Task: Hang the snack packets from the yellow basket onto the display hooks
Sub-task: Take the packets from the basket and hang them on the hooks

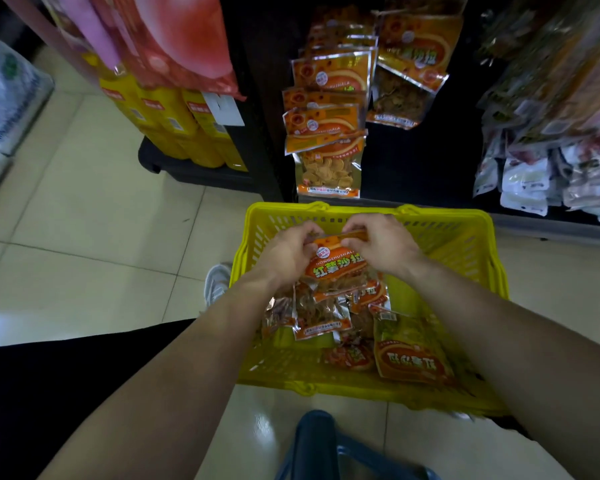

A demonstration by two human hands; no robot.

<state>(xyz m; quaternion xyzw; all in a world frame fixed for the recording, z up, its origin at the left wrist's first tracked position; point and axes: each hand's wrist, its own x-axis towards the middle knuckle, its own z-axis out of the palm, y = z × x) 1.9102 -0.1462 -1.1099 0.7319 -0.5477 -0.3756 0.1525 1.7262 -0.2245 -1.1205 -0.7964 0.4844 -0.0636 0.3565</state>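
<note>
A: We're looking down on a pale tiled floor (pixel 84 209), and rising straight ahead of us is the dark display rack (pixel 413 161).

B: And on the tiles at its foot sits the yellow basket (pixel 465 220), with slotted walls, between us and the rack.

A: Up on the rack we've got a column of hanging orange packets (pixel 326 123), each overlapping the next. The lowest one shows pale chips through its clear window.

B: A second bunch (pixel 413 64) hangs just beside that column, to the right and higher.

A: Down in the basket, loose packets (pixel 409 351) lie heaped. One is face-up in the near right corner, its print upside down to us.

B: Now the one that counts, the held packet (pixel 336 268)! Its orange label is toward us, and it's raised above the heap, inside the basket's outline and well apart from the hanging rows.

A: Our left hand (pixel 288 251) pinches its top edge at the left end, fingers curled over it.

B: And our right hand (pixel 381 244) pinches the same top edge at the right end, fingers curled too. Both hands grip the packet, knuckles near each other over the far half of the basket.
</note>
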